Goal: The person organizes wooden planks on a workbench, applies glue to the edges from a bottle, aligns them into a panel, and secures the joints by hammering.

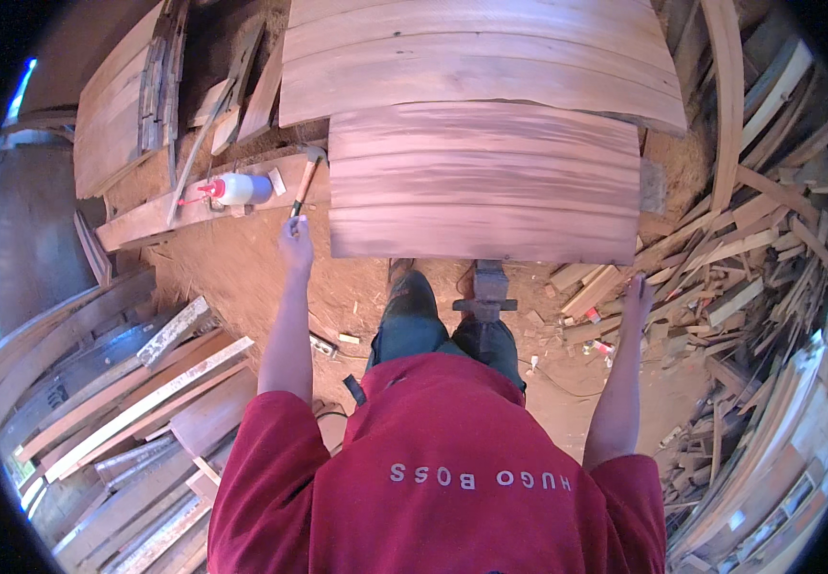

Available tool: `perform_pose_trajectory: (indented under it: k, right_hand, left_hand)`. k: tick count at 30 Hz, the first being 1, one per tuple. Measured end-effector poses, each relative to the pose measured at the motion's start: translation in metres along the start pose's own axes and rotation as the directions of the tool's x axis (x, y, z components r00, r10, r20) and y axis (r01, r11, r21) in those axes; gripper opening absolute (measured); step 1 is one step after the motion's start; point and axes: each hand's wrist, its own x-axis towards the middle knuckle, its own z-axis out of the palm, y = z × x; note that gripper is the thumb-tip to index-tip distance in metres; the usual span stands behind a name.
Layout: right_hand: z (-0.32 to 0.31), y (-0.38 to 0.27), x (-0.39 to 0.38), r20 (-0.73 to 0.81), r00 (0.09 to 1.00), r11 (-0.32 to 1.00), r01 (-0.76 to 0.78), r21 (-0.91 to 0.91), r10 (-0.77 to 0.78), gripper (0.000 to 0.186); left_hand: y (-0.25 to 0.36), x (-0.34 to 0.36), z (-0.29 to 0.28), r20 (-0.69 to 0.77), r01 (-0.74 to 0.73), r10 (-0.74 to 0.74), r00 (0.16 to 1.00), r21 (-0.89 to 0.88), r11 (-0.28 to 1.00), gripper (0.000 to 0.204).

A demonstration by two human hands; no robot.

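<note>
My left hand [296,244] is closed round the lower end of a hammer's handle [305,186], with the head pointing away from me. The hammer is just left of a reddish wooden panel [481,182] made of several boards edge to edge. Beside the panel's near right corner is my right hand [638,295]. Its fingers are too small and foreshortened to read, and whether it touches the panel I cannot tell. A metal clamp or vise [490,292] stands below the panel's near edge, in front of my legs.
A glue bottle [242,189] with a red cap lies on a plank [136,225] to the left. Beyond the panel is a larger board panel [476,67]. Stacked boards [146,402] fill the lower left. Scrap wood [739,277] is heaped at right.
</note>
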Motion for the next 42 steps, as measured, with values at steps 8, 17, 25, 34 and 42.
perform_pose_trajectory:
  k: [8, 17, 25, 34, 42]
  right_hand:
    - [0.047, 0.167, -0.258, -0.108, 0.994, 0.928, -0.050, -0.368, 0.010, 0.037]
    - [0.164, 0.139, -0.446, 0.134, 0.927, 0.900, -0.295, -0.322, 0.352, 0.042]
    - [0.185, 0.056, -0.441, 0.172, 0.959, 0.956, -0.184, -0.229, 0.225, 0.038]
    - [0.163, 0.054, -0.445, 0.051, 0.982, 0.965, -0.166, -0.202, 0.180, 0.037]
    - [0.173, 0.069, -0.474, 0.072, 0.954, 0.936, -0.270, -0.225, 0.292, 0.038]
  left_hand:
    - [-0.006, 0.101, -0.006, -0.224, -0.078, 0.197, 0.954, 0.451, 0.889, 0.036]
    - [-0.048, 0.106, -0.026, -0.079, -0.174, 0.156, 0.985, -0.368, 0.913, 0.033]
    - [-0.038, 0.109, -0.014, -0.263, -0.027, -0.042, 0.964, -0.254, 0.967, 0.065]
    - [-0.014, 0.112, -0.003, -0.056, 0.300, -0.417, 0.907, -0.607, 0.736, 0.074]
    - [-0.003, 0.123, 0.015, -0.141, 0.333, -0.390, 0.910, -0.312, 0.890, 0.053]
